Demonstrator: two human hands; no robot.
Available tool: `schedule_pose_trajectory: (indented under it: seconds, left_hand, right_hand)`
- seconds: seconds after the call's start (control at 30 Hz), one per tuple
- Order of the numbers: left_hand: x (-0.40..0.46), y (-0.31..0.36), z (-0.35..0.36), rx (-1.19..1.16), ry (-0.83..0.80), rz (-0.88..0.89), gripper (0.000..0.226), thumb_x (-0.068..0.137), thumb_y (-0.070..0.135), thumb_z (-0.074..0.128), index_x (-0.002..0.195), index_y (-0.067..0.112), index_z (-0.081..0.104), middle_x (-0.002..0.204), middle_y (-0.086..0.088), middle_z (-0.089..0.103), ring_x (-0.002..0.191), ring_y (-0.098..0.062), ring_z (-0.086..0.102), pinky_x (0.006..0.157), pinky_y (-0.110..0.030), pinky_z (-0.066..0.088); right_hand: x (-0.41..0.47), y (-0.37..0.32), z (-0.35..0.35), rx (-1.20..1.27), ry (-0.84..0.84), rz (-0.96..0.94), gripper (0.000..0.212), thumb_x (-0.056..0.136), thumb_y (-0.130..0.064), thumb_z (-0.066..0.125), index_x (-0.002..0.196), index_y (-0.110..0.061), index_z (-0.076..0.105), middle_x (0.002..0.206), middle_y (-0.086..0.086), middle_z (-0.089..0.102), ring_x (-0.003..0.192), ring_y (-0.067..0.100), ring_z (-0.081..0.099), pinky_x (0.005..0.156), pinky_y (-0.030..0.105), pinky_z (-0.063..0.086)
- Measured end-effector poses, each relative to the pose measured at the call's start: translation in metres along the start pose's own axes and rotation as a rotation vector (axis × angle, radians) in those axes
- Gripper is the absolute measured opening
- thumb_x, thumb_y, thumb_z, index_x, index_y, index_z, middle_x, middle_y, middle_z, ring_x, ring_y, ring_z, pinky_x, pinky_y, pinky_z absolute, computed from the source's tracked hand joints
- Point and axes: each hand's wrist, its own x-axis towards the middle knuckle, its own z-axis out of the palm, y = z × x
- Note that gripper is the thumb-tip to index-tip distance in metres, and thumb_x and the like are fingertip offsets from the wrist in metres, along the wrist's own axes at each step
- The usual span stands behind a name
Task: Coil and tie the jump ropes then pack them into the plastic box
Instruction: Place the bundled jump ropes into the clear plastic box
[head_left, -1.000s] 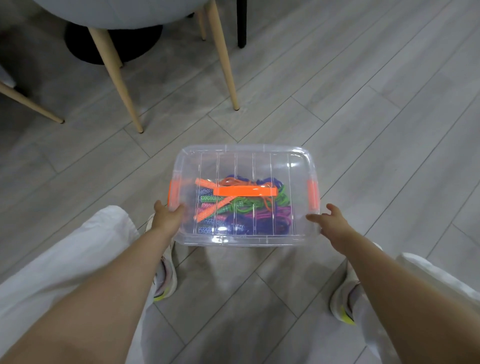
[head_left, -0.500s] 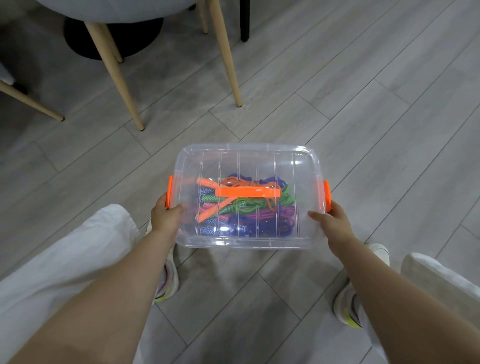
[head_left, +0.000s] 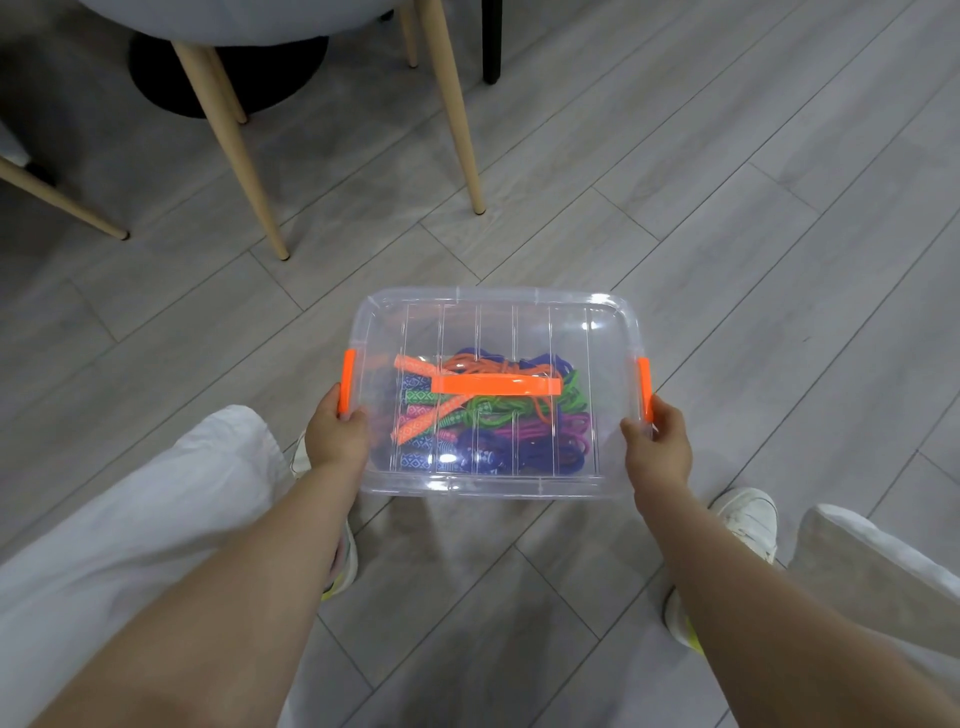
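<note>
The plastic box (head_left: 493, 395) sits at centre frame, lid (head_left: 493, 332) on, with the coiled jump ropes (head_left: 498, 421) in orange, green, purple and blue visible through the clear plastic. An orange carry handle (head_left: 496, 385) lies flat across the lid.

Change noted: one second ago both orange side latches lay folded down and the right hand was only reaching toward the box. Half a second ago the latches stood up against the lid edge. Now the left latch (head_left: 346, 382) and right latch (head_left: 644, 388) are both raised against the lid rim.

The left hand (head_left: 335, 434) grips the box's left end, fingers curled at the latch's lower end. The right hand (head_left: 657, 441) grips the right end likewise, thumb on the lid rim. Whether the box rests on the floor (head_left: 727, 208) or is lifted cannot be told.

Assessment: packing appears complete and the lid looks secured; no rope is seen outside the box. Chair legs (head_left: 457, 104) stand in the upper left of the frame.
</note>
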Motion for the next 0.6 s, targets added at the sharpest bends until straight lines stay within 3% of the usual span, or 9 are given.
schedule_pose_trajectory:
  seconds: [0.1,0.23,0.33,0.4,0.47,0.6]
  left_hand:
    - [-0.001,0.003,-0.001,0.026,-0.005,-0.011,0.03,0.086,0.012,0.05,0.111,0.02,0.064,0.079,-0.001,0.058,0.07,-0.022,0.052,0.065,-0.028,0.041]
    - [-0.002,0.012,0.001,0.219,-0.01,-0.001,0.04,0.089,0.009,0.048,0.128,0.013,0.053,0.109,-0.013,0.063,0.099,-0.036,0.058,0.087,-0.041,0.046]
    - [-0.002,0.019,0.013,0.402,0.036,0.082,0.052,0.085,0.002,0.051,0.135,-0.006,0.039,0.134,-0.027,0.049,0.125,-0.044,0.043,0.104,-0.048,0.036]
    - [-0.002,0.027,0.023,0.456,0.02,0.154,0.065,0.087,0.005,0.052,0.146,-0.006,0.025,0.149,-0.028,0.032,0.139,-0.041,0.027,0.115,-0.046,0.023]
    - [-0.002,0.029,0.031,0.513,0.013,0.25,0.07,0.09,0.013,0.053,0.151,0.001,0.02,0.155,-0.026,0.021,0.143,-0.039,0.019,0.118,-0.045,0.016]
    - [-0.001,0.018,0.046,0.652,0.054,0.307,0.072,0.092,0.031,0.049,0.152,0.003,0.02,0.155,-0.029,0.017,0.143,-0.042,0.017,0.117,-0.05,0.016]
  right_hand:
    - [-0.001,-0.003,0.001,-0.015,0.018,-0.002,0.044,0.094,-0.016,0.059,0.135,-0.026,0.049,0.115,-0.005,0.055,0.098,0.019,0.056,0.081,0.029,0.045]
    - [0.0,-0.005,-0.001,-0.141,-0.012,-0.023,0.043,0.095,-0.018,0.058,0.136,-0.026,0.046,0.116,-0.004,0.055,0.097,0.02,0.056,0.086,0.036,0.051]
    - [0.001,-0.008,-0.005,-0.341,-0.067,-0.133,0.039,0.097,-0.02,0.053,0.135,-0.022,0.043,0.11,-0.006,0.051,0.095,0.019,0.055,0.088,0.042,0.053]
    - [0.004,-0.01,-0.004,-0.448,-0.078,-0.184,0.032,0.097,-0.022,0.05,0.128,-0.02,0.044,0.108,-0.004,0.054,0.093,0.02,0.057,0.086,0.044,0.055]
    - [0.007,-0.007,-0.001,-0.521,-0.061,-0.235,0.028,0.095,-0.024,0.047,0.123,-0.023,0.044,0.105,-0.001,0.056,0.092,0.023,0.06,0.084,0.047,0.056]
    - [0.004,0.004,0.011,-0.489,-0.006,-0.289,0.045,0.096,-0.017,0.039,0.141,-0.019,0.037,0.119,0.006,0.056,0.104,0.025,0.056,0.091,0.043,0.05]
